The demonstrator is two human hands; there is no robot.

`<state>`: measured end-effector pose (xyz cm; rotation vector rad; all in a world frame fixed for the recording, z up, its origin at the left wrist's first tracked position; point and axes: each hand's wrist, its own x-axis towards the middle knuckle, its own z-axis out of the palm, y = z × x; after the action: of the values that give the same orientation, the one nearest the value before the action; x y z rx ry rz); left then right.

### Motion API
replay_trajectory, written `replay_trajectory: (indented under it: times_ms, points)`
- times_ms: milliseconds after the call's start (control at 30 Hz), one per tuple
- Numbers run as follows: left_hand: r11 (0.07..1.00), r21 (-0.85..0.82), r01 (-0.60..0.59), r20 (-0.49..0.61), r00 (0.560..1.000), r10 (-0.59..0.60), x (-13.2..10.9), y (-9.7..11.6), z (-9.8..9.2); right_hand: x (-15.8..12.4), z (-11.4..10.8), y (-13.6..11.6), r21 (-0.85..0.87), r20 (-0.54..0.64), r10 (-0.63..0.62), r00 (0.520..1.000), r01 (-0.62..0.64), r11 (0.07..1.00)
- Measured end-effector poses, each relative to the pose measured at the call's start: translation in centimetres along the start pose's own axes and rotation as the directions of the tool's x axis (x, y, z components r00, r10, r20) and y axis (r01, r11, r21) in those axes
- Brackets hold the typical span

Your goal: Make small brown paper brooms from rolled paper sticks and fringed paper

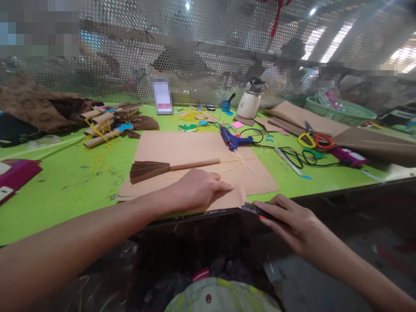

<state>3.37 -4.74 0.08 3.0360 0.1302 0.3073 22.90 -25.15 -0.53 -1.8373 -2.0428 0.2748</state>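
My left hand presses down on a small tan paper sheet at the table's front edge, index finger stretched out and the others partly bent. In my right hand is a utility knife, its blade touching the sheet's right front corner at the edge. Underneath lie larger tan sheets. Just beyond my left hand rests a small paper broom, with a pleated brown head and a rolled paper handle. A blue glue gun lies on the sheets with a glue stick next to it.
Similar paper brooms are piled at the left. A stapler-like magenta object sits at the left edge. Toward the back stand a phone and a white bottle. Scissors, a pen and a cable lie right.
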Motion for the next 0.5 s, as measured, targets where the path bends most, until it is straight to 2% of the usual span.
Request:
replay_trajectory:
  times_ms: [267, 400, 500]
  points:
    - [0.999, -0.036, 0.008, -0.013, 1.0, -0.009, 0.2, 0.0, 0.0, -0.9, -0.8, 0.0, 0.031, 0.039, -0.004, 0.999, 0.003, 1.0]
    - [0.982, -0.176, 0.062, -0.059, 0.996, -0.074, 0.3, -0.2, 0.4, 0.2, -0.4, -0.2, -0.011, 0.047, 0.0, 0.999, 0.0, 1.0]
    - [0.95, -0.291, 0.111, -0.117, 0.982, -0.151, 0.4, -0.3, 0.6, 1.2, -0.3, -0.5, -0.03, 0.011, 0.006, 1.0, -0.006, 1.0]
